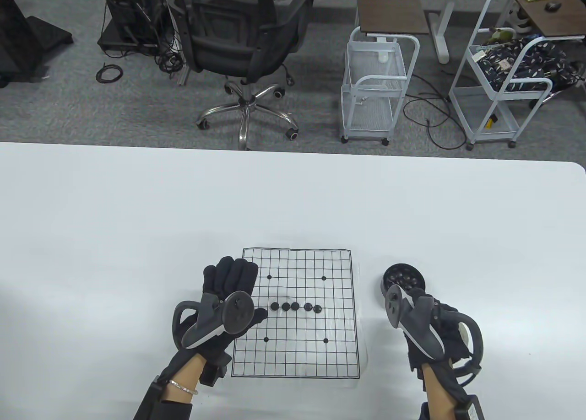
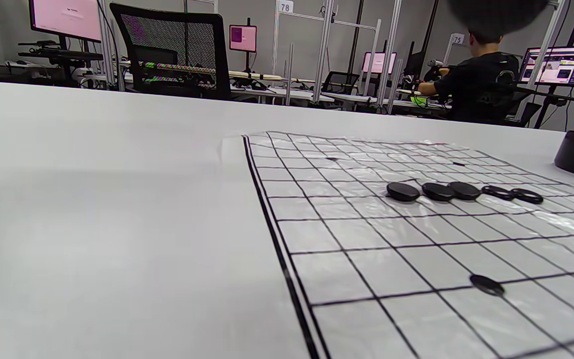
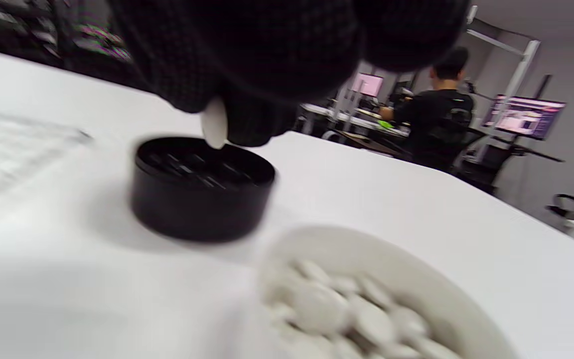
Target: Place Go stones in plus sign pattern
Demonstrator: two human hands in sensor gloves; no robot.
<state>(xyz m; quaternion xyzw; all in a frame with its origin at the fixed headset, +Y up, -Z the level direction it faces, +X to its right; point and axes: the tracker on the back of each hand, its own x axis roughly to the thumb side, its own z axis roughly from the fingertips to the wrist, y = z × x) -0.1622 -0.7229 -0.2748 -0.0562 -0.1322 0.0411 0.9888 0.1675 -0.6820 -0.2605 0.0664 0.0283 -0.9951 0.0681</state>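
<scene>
The Go board sheet [image 1: 295, 347] lies flat on the white table. Several black stones [image 1: 295, 306] form a horizontal row across its middle and show again in the left wrist view [image 2: 437, 191]. My left hand [image 1: 231, 273] rests with straight fingers on the board's left edge. My right hand [image 1: 419, 296] hovers right of the board, just in front of the black bowl [image 1: 403, 280]. In the right wrist view its fingertips [image 3: 247, 114] pinch a white stone [image 3: 215, 124] above the black bowl [image 3: 202, 189]. A white bowl [image 3: 446, 299] of white stones sits nearer.
Printed star dots [image 1: 323, 278] mark the board. The table's far edge [image 1: 293, 148] borders a floor with an office chair [image 1: 247, 49] and white wire carts [image 1: 375, 86]. A person sits at a desk [image 3: 436, 114] in the background.
</scene>
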